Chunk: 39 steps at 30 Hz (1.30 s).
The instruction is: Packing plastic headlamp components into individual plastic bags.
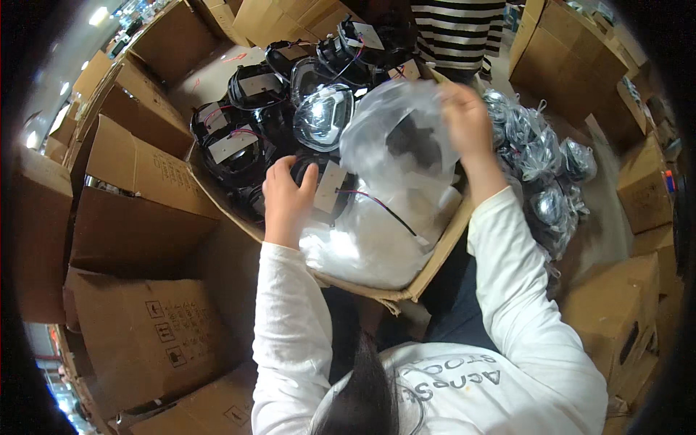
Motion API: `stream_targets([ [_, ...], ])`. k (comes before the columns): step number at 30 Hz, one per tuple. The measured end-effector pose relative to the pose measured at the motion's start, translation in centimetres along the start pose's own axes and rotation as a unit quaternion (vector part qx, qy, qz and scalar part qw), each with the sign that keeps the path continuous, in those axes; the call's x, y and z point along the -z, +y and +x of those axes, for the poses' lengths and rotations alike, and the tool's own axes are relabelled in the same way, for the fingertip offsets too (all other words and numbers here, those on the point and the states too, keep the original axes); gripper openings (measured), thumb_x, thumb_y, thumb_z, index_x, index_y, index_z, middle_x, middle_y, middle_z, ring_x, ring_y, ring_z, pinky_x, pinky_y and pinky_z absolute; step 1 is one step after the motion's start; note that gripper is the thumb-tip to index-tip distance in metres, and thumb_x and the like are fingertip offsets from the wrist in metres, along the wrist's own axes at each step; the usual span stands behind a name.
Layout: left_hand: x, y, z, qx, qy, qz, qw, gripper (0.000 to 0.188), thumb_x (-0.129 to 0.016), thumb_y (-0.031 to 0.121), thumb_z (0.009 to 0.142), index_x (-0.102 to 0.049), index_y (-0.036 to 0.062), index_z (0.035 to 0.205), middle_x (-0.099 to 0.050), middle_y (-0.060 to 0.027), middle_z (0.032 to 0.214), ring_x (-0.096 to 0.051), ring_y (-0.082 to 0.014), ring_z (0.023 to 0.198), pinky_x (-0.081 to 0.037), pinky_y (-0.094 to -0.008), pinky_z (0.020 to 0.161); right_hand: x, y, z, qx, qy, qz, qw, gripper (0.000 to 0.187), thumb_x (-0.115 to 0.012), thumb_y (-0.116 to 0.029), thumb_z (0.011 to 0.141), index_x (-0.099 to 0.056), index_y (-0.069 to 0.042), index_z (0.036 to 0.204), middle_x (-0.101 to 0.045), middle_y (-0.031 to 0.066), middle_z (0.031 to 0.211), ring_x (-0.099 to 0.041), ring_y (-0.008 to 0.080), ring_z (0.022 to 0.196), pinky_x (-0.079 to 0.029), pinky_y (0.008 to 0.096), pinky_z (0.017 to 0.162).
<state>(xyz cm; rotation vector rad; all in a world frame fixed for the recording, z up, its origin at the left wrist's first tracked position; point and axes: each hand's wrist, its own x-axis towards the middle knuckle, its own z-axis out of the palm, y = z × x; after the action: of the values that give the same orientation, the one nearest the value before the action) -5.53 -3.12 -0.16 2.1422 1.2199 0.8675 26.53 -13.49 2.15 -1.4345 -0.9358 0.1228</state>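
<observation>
A large cardboard box (441, 243) stands in front of me, piled with black-housed lamps (254, 85) that have clear lenses, pale labels and thin wires. My left hand (286, 194) is curled at the edge of one lamp (330, 190), which bears a white label and trails a red and black wire to a small connector. My right hand (467, 119), a little blurred, grips the edge of a clear plastic bag (377, 123) and holds it raised over the box. More white plastic bags (377, 250) lie in the near part of the box.
Bagged lamps (540, 156) are heaped on the floor at the right. Open cardboard cartons (138, 196) line the left side, and more cartons (616, 312) stand at the right. A person in a striped top (460, 32) stands beyond the box.
</observation>
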Motion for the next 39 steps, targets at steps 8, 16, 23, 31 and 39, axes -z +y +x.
stream_targets([
  [8, -1.5, -1.0, -0.6, 0.092, -0.070, 0.165, 0.979, 0.098, -0.081, 0.037, 0.080, -0.025, 0.0050, 0.154, -0.026, -0.0218, 0.156, -0.045, -0.0511, 0.128, -0.042, -0.0516, 0.108, 3.6, -6.9, -2.3, 0.036, 0.079, 0.311, 0.946, 0.058, -0.054, -0.007, 0.096, -0.033, -0.009, 0.151, -0.049, 0.0265, 0.144, -0.066, 0.0301, 0.103, -0.054, 0.0413, 0.090],
  [16, -2.5, -2.6, -0.1, 0.228, -0.034, 0.125, 0.965, 0.116, -0.084, 0.033, 0.073, -0.007, 0.0080, 0.157, -0.031, -0.0349, 0.151, -0.044, -0.0574, 0.126, -0.031, -0.0544, 0.115, 0.2, -3.8, -4.0, 0.085, -0.150, -0.307, 0.936, 0.058, -0.064, -0.018, 0.087, -0.049, -0.015, 0.143, -0.053, 0.0257, 0.143, -0.048, 0.0421, 0.134, -0.043, 0.0463, 0.108],
  [23, -3.9, 1.0, 0.3, 0.110, -0.027, 0.094, 0.989, 0.100, -0.085, 0.037, 0.070, -0.033, 0.0007, 0.148, -0.053, -0.0295, 0.134, -0.045, -0.0450, 0.128, -0.030, -0.0500, 0.111, 4.3, 11.1, 0.9, -0.361, -0.058, -0.245, 0.898, 0.073, -0.069, -0.042, 0.084, -0.052, 0.007, 0.137, -0.057, 0.0271, 0.138, -0.055, 0.0391, 0.129, -0.045, 0.0444, 0.105],
  [31, -1.8, 1.2, -0.1, 0.137, -0.039, 0.095, 0.985, 0.097, -0.085, 0.034, 0.075, -0.033, -0.0036, 0.147, -0.054, -0.0301, 0.134, -0.054, -0.0433, 0.124, -0.043, -0.0445, 0.107, 2.3, 7.9, 0.5, -0.534, -0.054, 0.135, 0.833, 0.052, -0.078, -0.041, 0.083, -0.065, -0.006, 0.118, -0.069, 0.0115, 0.116, -0.064, 0.0263, 0.104, -0.050, 0.0519, 0.086],
  [39, 0.4, 3.6, -0.4, 0.100, 0.009, 0.029, 0.995, 0.087, -0.080, 0.033, 0.074, -0.040, 0.0112, 0.147, -0.050, -0.0259, 0.134, -0.059, -0.0422, 0.118, -0.050, -0.0447, 0.099, 1.3, 4.8, 0.3, -0.135, 0.083, -0.028, 0.987, 0.050, -0.082, -0.018, 0.074, -0.060, -0.007, 0.117, -0.068, 0.0121, 0.111, -0.066, 0.0270, 0.099, -0.052, 0.0390, 0.088],
])
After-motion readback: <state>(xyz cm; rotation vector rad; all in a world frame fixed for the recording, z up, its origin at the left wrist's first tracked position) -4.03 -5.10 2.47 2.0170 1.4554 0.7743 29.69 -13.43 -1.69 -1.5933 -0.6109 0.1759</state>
